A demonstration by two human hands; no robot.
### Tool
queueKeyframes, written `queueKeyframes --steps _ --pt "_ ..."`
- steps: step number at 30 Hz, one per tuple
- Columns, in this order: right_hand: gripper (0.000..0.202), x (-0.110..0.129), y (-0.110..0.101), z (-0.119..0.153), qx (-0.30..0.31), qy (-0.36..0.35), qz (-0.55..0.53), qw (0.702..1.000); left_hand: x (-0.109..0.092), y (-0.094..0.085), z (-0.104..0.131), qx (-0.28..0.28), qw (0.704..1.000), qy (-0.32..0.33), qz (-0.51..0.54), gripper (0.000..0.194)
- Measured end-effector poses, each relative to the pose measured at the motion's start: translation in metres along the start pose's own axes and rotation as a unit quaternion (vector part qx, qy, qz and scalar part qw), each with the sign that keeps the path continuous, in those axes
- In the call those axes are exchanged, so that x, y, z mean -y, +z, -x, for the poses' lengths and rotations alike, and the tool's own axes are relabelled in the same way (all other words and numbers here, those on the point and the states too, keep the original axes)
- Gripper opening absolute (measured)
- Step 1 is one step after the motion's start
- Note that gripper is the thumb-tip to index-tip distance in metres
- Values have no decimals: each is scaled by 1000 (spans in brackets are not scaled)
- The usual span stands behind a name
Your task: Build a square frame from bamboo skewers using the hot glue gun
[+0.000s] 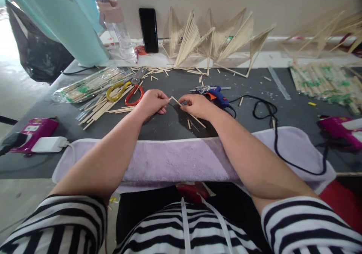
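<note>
My left hand [154, 102] pinches the end of a short wooden stick, close to where it meets a longer wooden stick [198, 120] at an angle. Around that longer stick the fingers of my right hand [195, 105] are closed; it slants down to the right below the hand. A short stick piece [189, 124] lies on the dark table under my right hand. Just behind that hand rests a blue hot glue gun [215, 93] with an orange trigger. Scissors [124, 92] with one yellow and one red handle lie left of my left hand, on loose wooden sticks [105, 107].
Stick frames [195, 39] stand along the wall beside a phone [148, 30] and a bottle [115, 28]. Bagged sticks [325, 84] lie at right. A black cord [275, 133] crosses a purple towel [175, 159] at the front edge. A magenta power strip [36, 131] sits left.
</note>
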State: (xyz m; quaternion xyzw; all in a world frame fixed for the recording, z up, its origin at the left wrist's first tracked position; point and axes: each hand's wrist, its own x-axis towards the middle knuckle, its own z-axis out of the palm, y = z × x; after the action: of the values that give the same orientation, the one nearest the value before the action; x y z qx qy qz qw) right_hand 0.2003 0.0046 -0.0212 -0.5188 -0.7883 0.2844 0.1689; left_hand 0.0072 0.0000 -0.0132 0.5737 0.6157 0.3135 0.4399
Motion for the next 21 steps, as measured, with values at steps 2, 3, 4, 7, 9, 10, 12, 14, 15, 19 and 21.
queueKeyframes --steps 2,3,4,7,9,10,12,14,15,19,21 --pt "25 0 0 0 -2 -1 -4 1000 0 0 0 2 1000 3 -2 8" --pt "25 0 0 1 -3 -3 -7 1000 1 0 -1 3 1000 3 -2 8" --pt "25 0 0 1 -4 -5 -10 1000 1 0 -1 4 1000 3 -3 8" --pt "25 0 0 0 -4 -11 -9 1000 1 0 -1 3 1000 4 -4 8" --pt "25 0 0 0 -4 -12 -5 1000 2 0 -2 1 1000 6 -5 8" --pt "25 0 0 0 -4 -12 -3 1000 2 0 -2 2 1000 6 -6 8" --pt "26 0 0 -1 -3 -10 -2 1000 2 -1 -2 2 1000 7 -7 7" --pt "26 -1 0 -1 -2 -8 -1 1000 3 -1 -3 4 1000 9 -6 7" --pt "27 -1 0 -1 -2 -7 -1 1000 3 -1 -3 5 1000 9 -4 7" --pt "27 -2 1 -1 -2 -8 0 1000 4 0 -3 2 1000 8 0 8" --pt "27 -2 1 -1 -1 -8 -1 1000 3 0 -3 2 1000 6 -2 8"
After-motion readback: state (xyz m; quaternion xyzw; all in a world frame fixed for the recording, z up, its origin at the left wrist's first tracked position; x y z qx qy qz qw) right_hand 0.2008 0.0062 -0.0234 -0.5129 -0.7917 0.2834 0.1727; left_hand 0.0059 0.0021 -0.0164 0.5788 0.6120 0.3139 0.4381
